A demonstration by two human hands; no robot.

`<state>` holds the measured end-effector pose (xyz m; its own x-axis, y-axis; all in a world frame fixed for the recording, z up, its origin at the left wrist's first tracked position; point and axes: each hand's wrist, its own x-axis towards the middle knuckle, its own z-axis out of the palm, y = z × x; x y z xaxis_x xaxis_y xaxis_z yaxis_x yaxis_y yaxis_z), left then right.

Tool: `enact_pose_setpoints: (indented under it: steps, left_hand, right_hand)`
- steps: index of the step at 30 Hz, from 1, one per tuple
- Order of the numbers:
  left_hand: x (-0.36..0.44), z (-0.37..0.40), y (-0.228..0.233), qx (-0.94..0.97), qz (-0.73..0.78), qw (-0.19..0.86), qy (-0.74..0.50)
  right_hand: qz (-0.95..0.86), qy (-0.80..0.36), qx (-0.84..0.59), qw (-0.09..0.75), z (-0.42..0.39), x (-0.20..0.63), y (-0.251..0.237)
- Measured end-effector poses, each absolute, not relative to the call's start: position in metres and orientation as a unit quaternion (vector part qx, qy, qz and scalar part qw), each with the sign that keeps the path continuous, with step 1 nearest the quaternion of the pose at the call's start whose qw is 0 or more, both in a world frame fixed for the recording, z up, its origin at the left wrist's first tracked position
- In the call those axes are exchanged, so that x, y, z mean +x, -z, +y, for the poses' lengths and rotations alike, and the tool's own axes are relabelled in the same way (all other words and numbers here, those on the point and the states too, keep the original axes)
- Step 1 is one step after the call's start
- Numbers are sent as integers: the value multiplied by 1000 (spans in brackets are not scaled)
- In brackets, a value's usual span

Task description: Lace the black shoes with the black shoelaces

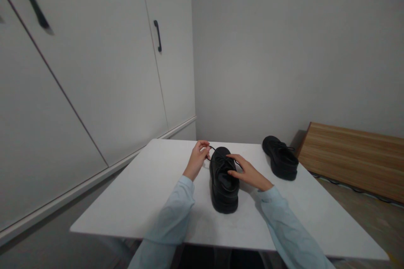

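Note:
A black lace-up shoe (pixel 223 182) stands on the white table (pixel 151 193) in front of me, its heel toward me. My left hand (pixel 198 158) is at the shoe's left side and pinches a black lace (pixel 212 149) that runs to the eyelets. My right hand (pixel 248 172) rests against the shoe's right side, thumb and fingers touching the lacing area; whether it grips a lace there is unclear. Both arms wear light blue sleeves.
A second black shoe (pixel 280 157) sits at the table's far right. White wardrobe doors (pixel 104 71) with a black handle (pixel 158 35) stand to the left. A wooden board (pixel 353 157) lies on the floor at right, by the grey wall.

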<state>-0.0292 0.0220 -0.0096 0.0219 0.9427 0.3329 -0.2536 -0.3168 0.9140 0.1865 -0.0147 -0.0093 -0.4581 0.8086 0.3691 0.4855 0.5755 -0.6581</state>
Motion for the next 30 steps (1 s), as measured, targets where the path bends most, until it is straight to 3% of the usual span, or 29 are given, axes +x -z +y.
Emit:
enact_pose_setpoints:
  steps: [12,22,30]
  left_hand:
    - [-34,18,1,544,368,401,-639]
    - [-35,11,-6,592,318,461,-579]
    - [-32,10,-4,649,324,501,-471]
  right_hand:
    - [-819,-238,-393,343,-15,187,10]
    - [-793,-280,-402,361,-15,186,10]
    - [-753,-250,-431,429,-9,186,13]
